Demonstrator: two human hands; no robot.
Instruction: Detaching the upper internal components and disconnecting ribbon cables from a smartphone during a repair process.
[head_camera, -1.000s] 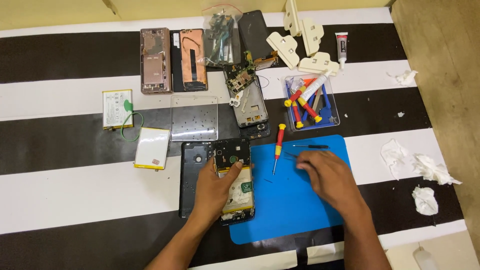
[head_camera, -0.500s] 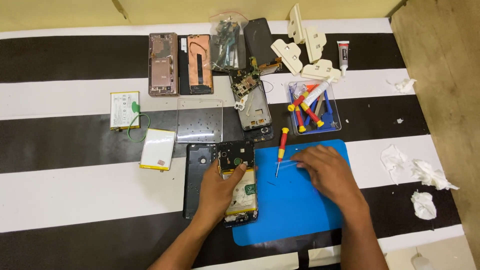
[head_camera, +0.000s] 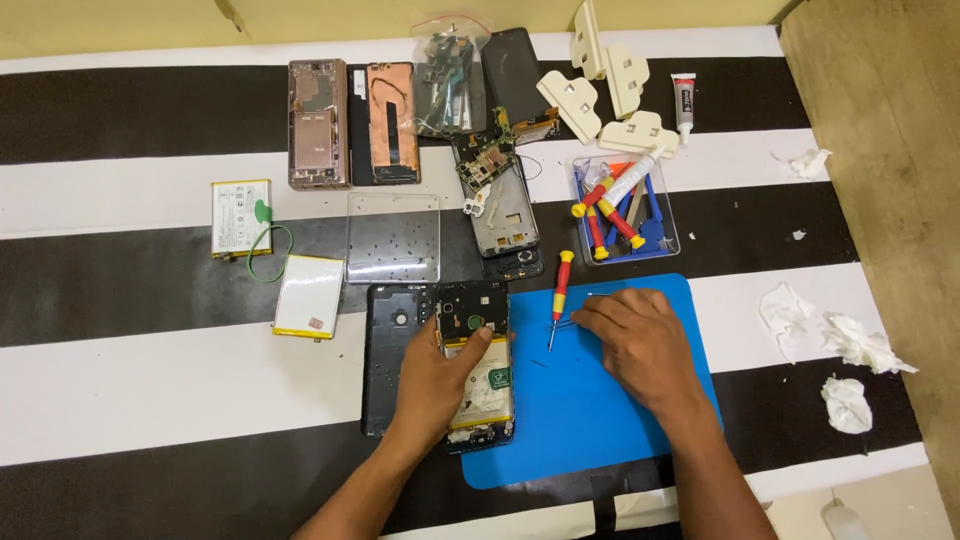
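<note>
The left hand (head_camera: 440, 375) lies flat on the open phone (head_camera: 478, 370), fingers spread, pressing it down at the left edge of the blue mat (head_camera: 600, 420). The phone looks thin, stiff and easy to break, so hold it by its side edges. The right hand (head_camera: 640, 340) rests on the mat, fingertips close together by thin tweezers (head_camera: 567, 322); I cannot tell if it pinches them. Farther off lies a red screwdriver (head_camera: 560, 295).

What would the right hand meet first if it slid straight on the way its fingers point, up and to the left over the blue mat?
Probably the red-and-yellow screwdriver: the right hand has its fingers almost at the shaft, beside thin tweezers-like tools too small to identify. Beyond lies the opened phone.
</note>
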